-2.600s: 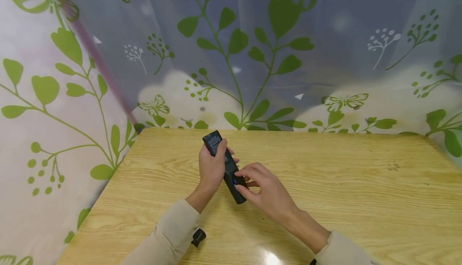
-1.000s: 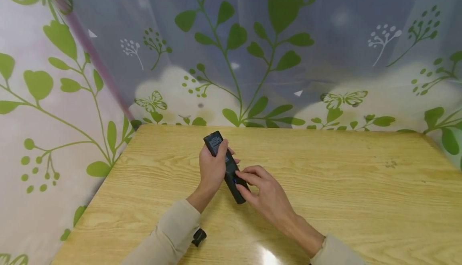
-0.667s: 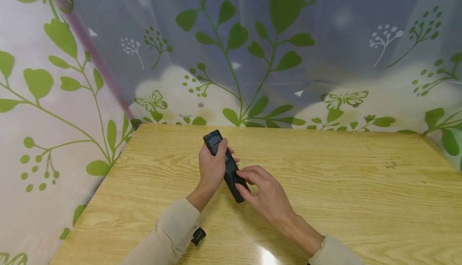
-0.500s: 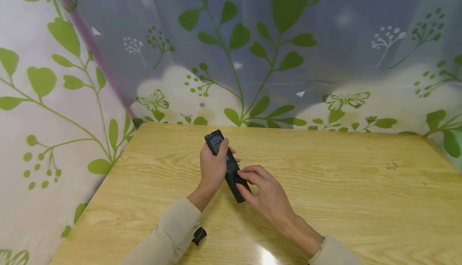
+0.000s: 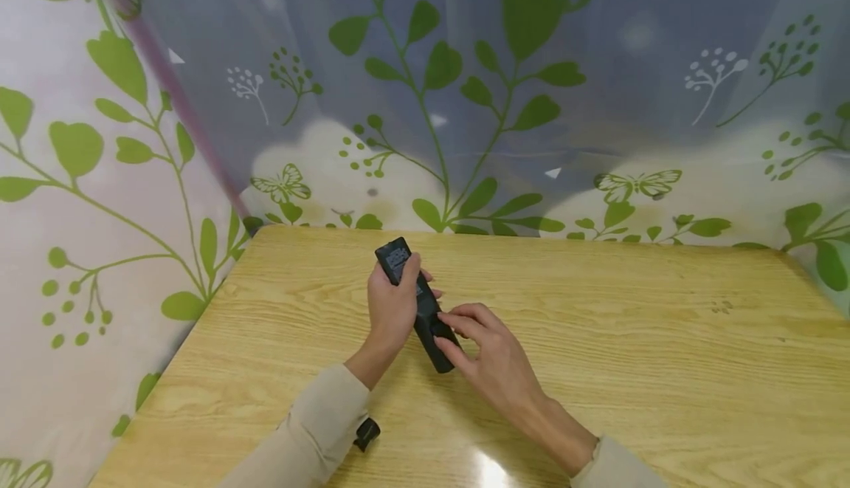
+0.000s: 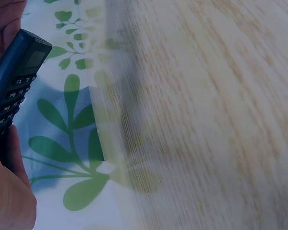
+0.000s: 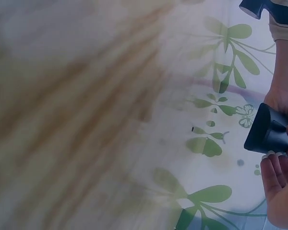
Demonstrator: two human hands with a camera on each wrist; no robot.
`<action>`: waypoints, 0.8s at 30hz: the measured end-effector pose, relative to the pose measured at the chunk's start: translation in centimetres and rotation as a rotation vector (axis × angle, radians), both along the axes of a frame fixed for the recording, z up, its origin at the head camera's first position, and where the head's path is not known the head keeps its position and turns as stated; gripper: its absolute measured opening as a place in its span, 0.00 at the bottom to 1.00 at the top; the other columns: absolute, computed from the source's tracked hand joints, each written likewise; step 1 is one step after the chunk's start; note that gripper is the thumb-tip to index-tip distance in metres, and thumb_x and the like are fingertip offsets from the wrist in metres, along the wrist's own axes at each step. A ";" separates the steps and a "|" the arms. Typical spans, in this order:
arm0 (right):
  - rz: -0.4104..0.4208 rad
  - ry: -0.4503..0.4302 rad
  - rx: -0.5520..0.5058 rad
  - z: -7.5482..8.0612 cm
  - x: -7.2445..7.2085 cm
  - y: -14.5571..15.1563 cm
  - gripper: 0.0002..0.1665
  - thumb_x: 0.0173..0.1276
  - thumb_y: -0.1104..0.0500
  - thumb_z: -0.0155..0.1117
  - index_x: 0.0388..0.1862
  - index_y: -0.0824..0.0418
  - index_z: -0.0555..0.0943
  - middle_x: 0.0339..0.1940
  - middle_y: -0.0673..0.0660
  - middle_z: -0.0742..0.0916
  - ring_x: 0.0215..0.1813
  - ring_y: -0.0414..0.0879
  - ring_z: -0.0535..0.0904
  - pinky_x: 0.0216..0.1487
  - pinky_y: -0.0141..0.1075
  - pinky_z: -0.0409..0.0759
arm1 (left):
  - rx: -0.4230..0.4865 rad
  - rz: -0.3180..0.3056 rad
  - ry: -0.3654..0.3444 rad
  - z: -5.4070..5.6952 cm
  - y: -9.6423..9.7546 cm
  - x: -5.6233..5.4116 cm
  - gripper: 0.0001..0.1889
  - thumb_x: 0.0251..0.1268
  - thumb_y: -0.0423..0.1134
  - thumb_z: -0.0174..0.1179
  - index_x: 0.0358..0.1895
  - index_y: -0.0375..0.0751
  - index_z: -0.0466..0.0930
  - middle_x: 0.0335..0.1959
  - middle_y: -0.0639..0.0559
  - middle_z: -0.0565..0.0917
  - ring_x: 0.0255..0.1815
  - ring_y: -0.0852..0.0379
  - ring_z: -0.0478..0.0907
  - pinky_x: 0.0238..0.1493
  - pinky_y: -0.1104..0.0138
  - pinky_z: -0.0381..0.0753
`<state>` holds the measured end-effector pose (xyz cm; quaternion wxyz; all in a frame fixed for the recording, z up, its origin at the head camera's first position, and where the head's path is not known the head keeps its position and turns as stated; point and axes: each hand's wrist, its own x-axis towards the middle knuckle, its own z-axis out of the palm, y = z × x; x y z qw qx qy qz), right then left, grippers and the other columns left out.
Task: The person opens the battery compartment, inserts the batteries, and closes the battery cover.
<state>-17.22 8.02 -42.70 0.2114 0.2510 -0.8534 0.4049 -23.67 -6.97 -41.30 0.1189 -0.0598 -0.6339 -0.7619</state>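
A black cordless phone handset (image 5: 397, 256) is held above the table, its labelled back turned up in the head view. My left hand (image 5: 390, 303) grips its middle, thumb lying across the back. In the left wrist view the handset's (image 6: 12, 81) small screen and keypad show. My right hand (image 5: 498, 359) pinches at the handset's lower back, thumb and fingertips on a dark panel (image 5: 440, 328) that looks like the battery cover. The right wrist view shows the handset's (image 7: 265, 132) lower end between both hands; the fingers partly hide the panel there.
The wood-grain table (image 5: 631, 355) reaches back to a fabric curtain (image 5: 465, 126) printed with leaves and butterflies. Another printed curtain (image 5: 73, 237) hangs along the left edge. A small black device (image 5: 367, 434) shows beside the left sleeve.
A blue bit between the right fingertips showed on the handset's lower back earlier and is out of sight now. Both hands have barely moved; the head view has shifted slightly.
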 end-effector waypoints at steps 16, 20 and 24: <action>0.024 -0.753 -0.362 0.7 -0.8 0.8 0.26 0.71 0.41 0.54 0.50 0.62 0.81 0.41 0.56 0.83 0.40 0.48 0.82 0.41 0.44 0.85 | 0.004 0.016 -0.006 0.4 0.1 -0.2 0.15 0.72 0.46 0.53 0.47 0.35 0.70 0.31 0.37 0.79 0.24 0.40 0.83 0.32 0.54 0.86; 0.055 -0.896 -0.456 0.7 -0.9 0.8 0.30 0.70 0.40 0.56 0.50 0.66 0.79 0.39 0.60 0.83 0.37 0.52 0.83 0.39 0.45 0.85 | 0.013 0.014 -0.014 0.3 0.1 -0.2 0.16 0.72 0.47 0.54 0.46 0.35 0.70 0.31 0.37 0.78 0.24 0.39 0.83 0.31 0.54 0.86; 0.046 -0.944 -0.492 0.8 -1.0 0.9 0.31 0.67 0.39 0.59 0.49 0.67 0.79 0.40 0.61 0.82 0.36 0.52 0.83 0.36 0.43 0.86 | 0.017 0.008 -0.002 0.5 0.2 -0.1 0.16 0.72 0.46 0.53 0.47 0.34 0.69 0.31 0.36 0.78 0.24 0.38 0.82 0.31 0.54 0.86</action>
